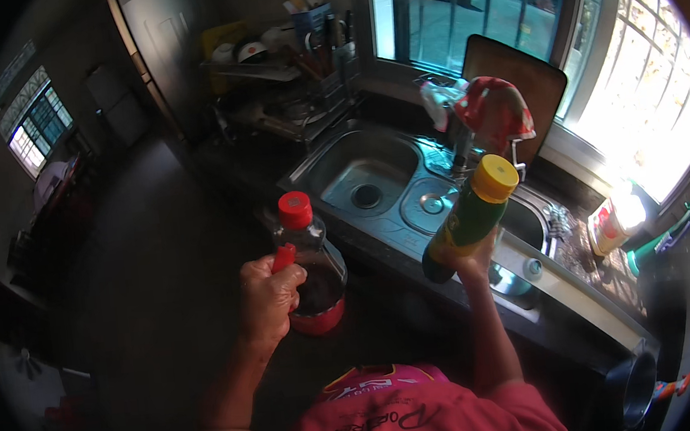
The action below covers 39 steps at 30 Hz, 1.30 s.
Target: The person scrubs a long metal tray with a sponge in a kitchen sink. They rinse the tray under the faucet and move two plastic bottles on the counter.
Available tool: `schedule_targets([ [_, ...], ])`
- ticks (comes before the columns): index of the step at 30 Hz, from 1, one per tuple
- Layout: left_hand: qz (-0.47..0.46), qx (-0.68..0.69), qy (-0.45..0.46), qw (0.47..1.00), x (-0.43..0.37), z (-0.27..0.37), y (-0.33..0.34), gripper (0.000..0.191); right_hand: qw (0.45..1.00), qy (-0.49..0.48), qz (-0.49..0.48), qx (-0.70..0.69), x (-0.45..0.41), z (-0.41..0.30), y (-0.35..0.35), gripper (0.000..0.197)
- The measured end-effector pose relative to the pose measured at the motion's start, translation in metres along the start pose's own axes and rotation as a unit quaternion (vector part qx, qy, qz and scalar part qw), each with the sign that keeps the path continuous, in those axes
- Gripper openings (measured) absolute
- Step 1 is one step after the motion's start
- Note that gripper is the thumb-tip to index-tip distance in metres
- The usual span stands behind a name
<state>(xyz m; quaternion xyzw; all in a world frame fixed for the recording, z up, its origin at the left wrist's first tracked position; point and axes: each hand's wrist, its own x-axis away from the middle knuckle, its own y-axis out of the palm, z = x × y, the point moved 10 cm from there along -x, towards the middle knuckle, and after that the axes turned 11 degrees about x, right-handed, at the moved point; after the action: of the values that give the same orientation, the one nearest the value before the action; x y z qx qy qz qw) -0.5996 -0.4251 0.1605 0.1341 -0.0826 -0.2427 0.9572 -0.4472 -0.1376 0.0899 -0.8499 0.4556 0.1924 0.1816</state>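
My left hand (270,297) grips the red handle of a large clear plastic bottle (320,277) with a red screw cap. Dark liquid shows inside it, above a red band at the base. In my right hand (471,259) is a green bottle (467,222) with a yellow cap, tilted with its top away to the right. Both bottles are held up in front of me, the green one over the front edge of a stainless steel sink (344,206). The fingers of my right hand are largely hidden behind the green bottle.
A dish rack (299,129) with bowls and utensils stands at the back left. Red cloth (493,107) hangs near the faucet, before a brown board (524,67). To the right are a labelled container (608,227), a green bottle-like item (654,251) and a dark pot (638,383).
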Motion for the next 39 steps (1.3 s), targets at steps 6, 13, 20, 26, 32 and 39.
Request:
schedule_targets([
  [6,0.189,0.025,0.08,0.978,-0.03,0.032,-0.149,0.005,0.996,-0.006,-0.082,-0.032,-0.024,-0.021,0.143,0.112],
  [13,0.237,0.06,0.121,0.962,-0.136,0.054,-0.234,0.009,0.99,0.029,-0.135,0.001,-0.082,0.0,0.293,0.113],
  [20,0.218,0.074,0.138,0.963,-0.312,0.058,-0.265,0.006,0.986,-0.113,-0.118,-0.035,-0.163,0.059,0.448,0.111],
  [26,0.18,0.108,0.148,0.966,-0.458,0.045,-0.278,0.004,0.987,-0.125,-0.097,0.022,-0.223,0.104,0.554,0.106],
  [32,0.176,0.098,0.141,0.969,-0.55,0.023,-0.285,0.011,0.987,-0.138,-0.054,0.063,-0.248,0.127,0.61,0.102],
  [39,0.163,0.084,0.119,0.976,-0.588,0.019,-0.293,0.01,0.988,-0.131,-0.051,0.061,-0.26,0.145,0.638,0.093],
])
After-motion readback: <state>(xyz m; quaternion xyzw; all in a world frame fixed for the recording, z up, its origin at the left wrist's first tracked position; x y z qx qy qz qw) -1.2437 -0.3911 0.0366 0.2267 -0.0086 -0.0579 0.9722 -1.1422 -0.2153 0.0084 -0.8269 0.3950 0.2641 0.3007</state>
